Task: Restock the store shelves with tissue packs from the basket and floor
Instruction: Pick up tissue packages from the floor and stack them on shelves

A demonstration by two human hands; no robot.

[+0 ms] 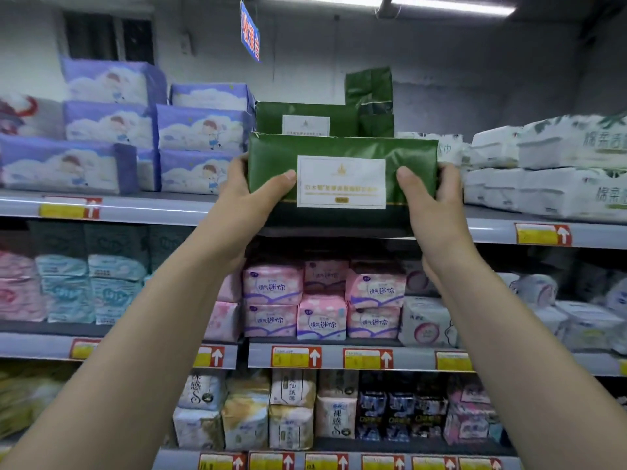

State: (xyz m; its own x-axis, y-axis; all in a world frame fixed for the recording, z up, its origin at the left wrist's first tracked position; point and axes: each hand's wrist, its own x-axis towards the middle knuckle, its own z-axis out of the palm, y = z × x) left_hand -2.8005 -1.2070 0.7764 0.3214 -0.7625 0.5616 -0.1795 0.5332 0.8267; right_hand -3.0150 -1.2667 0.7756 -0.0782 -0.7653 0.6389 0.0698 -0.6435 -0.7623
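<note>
Green tissue pack (pixel 341 181), white label facing the camera, is held lengthwise and level in front of the top shelf (pixel 152 212), at the middle of its front edge. The pack's bottom covers the edge; can't tell if it rests on the shelf. Left hand (pixel 251 195) grips the pack's left end, thumb across the front, fingers hidden behind. Right hand (pixel 431 198) grips the right end the same way, thumb on the front beside the label. Both arms reach up.

Just behind the pack, further back on the same shelf, is a stack of matching green packs (pixel 305 118), with one more green pack (pixel 369 86) standing upright on top at the right. Purple packs (pixel 200 130) with a cartoon child are stacked toward the shelf's left end, white packs (pixel 559 184) with green lettering toward its right end. Red-and-yellow price tags (pixel 69 207) sit on the shelf's front edge. Pink packs (pixel 271 286) fill the shelf below. A blue sign (pixel 250 32) hangs overhead.
</note>
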